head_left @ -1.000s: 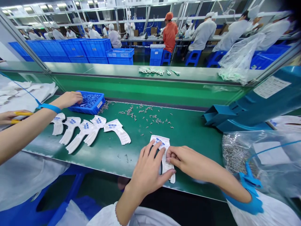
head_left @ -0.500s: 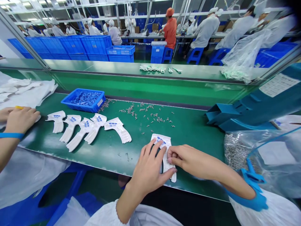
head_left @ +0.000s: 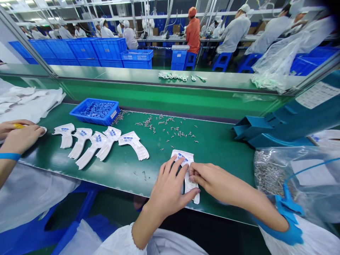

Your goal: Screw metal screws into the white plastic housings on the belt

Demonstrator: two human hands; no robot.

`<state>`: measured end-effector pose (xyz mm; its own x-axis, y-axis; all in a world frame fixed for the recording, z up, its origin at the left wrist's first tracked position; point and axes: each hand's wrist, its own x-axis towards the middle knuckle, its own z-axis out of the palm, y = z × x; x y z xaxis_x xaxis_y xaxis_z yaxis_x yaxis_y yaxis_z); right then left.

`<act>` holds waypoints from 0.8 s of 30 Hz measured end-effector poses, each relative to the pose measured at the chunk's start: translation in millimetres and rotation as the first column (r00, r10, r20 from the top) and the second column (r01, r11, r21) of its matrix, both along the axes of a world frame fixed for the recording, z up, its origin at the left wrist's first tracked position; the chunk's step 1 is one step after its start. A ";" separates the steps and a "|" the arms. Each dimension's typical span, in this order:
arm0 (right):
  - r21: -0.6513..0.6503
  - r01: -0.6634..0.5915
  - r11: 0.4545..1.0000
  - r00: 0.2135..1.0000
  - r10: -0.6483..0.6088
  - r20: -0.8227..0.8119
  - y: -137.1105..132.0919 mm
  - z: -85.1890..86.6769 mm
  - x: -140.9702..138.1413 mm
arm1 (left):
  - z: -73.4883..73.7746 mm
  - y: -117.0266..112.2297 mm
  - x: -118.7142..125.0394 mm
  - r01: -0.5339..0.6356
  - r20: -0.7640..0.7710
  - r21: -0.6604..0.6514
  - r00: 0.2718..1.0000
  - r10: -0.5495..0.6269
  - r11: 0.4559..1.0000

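Note:
My left hand (head_left: 167, 187) lies with spread fingers on a white pistol-shaped piece with blue marks (head_left: 191, 187), which sits flat on the green bench top (head_left: 215, 152). My right hand (head_left: 215, 179) comes in from the right, its thumb and fingers pinching that piece's edge. Several matching white pieces (head_left: 98, 145) lie in a row to the left, apart from my hands. Scattered small metal parts (head_left: 164, 129) lie beyond my hands. The piece's middle is hidden under my fingers.
A co-worker's hand (head_left: 21, 138) with a blue wristband holds something yellow and white at the far left. A blue tray (head_left: 91, 120) of small blue parts stands at the bench's back. A clear bag of metal parts (head_left: 271, 173) and a blue chute (head_left: 252, 127) sit right.
The co-worker's hand has moved left, away from the blue tray. My own hands and the piece between them have stayed almost still.

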<state>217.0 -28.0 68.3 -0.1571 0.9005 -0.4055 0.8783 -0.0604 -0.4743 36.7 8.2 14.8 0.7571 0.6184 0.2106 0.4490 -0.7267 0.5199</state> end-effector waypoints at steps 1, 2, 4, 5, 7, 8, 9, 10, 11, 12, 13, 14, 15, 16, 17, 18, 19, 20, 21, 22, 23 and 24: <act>-0.007 0.007 1.000 1.000 -0.007 0.008 0.0 0.4 -0.8 | 0.1 -0.1 -0.1 0.001 -0.002 -0.002 1.000 -0.001 1.000; -0.015 0.013 1.000 1.000 -0.013 0.017 0.1 0.9 -1.6 | 0.1 -0.2 -0.3 0.002 -0.006 -0.004 1.000 -0.002 1.000; -0.029 0.026 0.999 0.999 -0.025 0.037 0.2 2.2 -3.0 | 0.1 -0.1 -0.4 0.002 -0.016 -0.005 1.000 -0.002 1.000; -0.038 0.034 0.999 0.998 -0.032 0.048 0.3 3.1 -3.5 | 0.1 0.1 -0.4 0.002 -0.020 -0.004 1.000 -0.002 1.000; -0.056 0.058 0.997 0.996 -0.054 0.070 0.5 5.1 -4.3 | 0.3 0.7 -0.3 0.000 -0.026 -0.004 1.000 0.000 1.000; -0.062 0.074 0.995 0.994 -0.069 0.081 0.8 6.1 -4.8 | 0.5 0.9 -0.1 0.000 -0.029 -0.006 1.000 0.000 1.000; -0.070 0.091 0.993 0.992 -0.084 0.094 1.4 7.1 -5.5 | 0.6 1.1 0.1 -0.001 -0.033 -0.008 0.999 0.000 1.000; -0.079 0.107 0.991 0.989 -0.098 0.109 2.2 8.0 -6.5 | 0.7 1.0 0.4 0.001 -0.035 -0.011 0.999 -0.002 1.000; -0.089 0.123 0.988 0.986 -0.111 0.128 3.2 8.8 -7.7 | 0.6 0.6 0.7 0.003 -0.036 -0.013 0.999 -0.004 1.000; -0.096 0.135 0.986 0.981 -0.119 0.151 4.4 9.5 -8.9 | 0.4 0.0 0.9 0.004 -0.034 -0.014 0.999 -0.005 1.000; -0.103 0.143 0.984 0.977 -0.124 0.175 5.6 10.0 -10.2 | 0.1 -0.8 1.1 0.004 -0.030 -0.015 1.000 -0.005 1.000; -0.108 0.147 0.983 0.973 -0.124 0.195 6.6 10.4 -11.1 | -0.3 -1.4 0.9 0.006 -0.024 -0.015 1.000 -0.006 1.000; -0.107 0.144 0.984 0.972 -0.121 0.202 7.3 10.4 -11.5 | -0.6 -1.7 0.4 0.008 -0.014 -0.016 1.000 -0.009 1.000; -0.101 0.135 0.986 0.975 -0.114 0.192 7.5 10.0 -11.1 | -0.8 -1.3 -0.7 0.012 0.001 -0.017 1.000 -0.012 1.000; -0.092 0.123 0.988 0.980 -0.106 0.169 7.1 9.4 -9.9 | -0.6 0.2 -2.2 0.007 0.025 -0.019 1.000 -0.006 1.000; -0.081 0.111 0.991 0.986 -0.099 0.134 6.2 8.4 -7.9 | 0.1 3.2 -4.2 -0.017 0.056 -0.021 0.998 0.018 1.000; -0.066 0.101 0.993 0.991 -0.095 0.093 4.8 7.4 -5.2 | 1.5 7.7 -6.5 -0.067 0.089 -0.021 0.994 0.069 0.998; -0.046 0.098 0.994 0.994 -0.095 0.051 3.0 6.6 -2.1 | 3.4 13.7 -8.8 -0.145 0.111 -0.016 0.983 0.146 0.989; -0.023 0.105 0.994 0.994 -0.105 0.017 1.1 6.0 1.1 | 5.9 21.0 -10.9 -0.238 0.112 -0.007 0.965 0.237 0.971; 0.001 0.119 0.993 0.993 -0.119 -0.008 -0.9 5.9 4.0 | 8.6 29.2 -12.4 -0.325 0.076 0.015 0.943 0.323 0.946; 0.024 0.136 0.990 0.990 -0.136 -0.025 -2.7 6.2 6.6 | 11.2 37.7 -13.3 -0.389 0.012 0.048 0.921 0.389 0.920; 0.045 0.154 0.987 0.988 -0.153 -0.037 -4.4 6.9 8.5 | 13.4 46.2 -13.3 -0.421 -0.064 0.084 0.902 0.426 0.903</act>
<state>225.5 -32.4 75.2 -0.0282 0.9330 -0.3587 0.8439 -0.1701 -0.5088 23.5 54.4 28.2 0.4427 0.8710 0.2131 0.7597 -0.4906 0.4268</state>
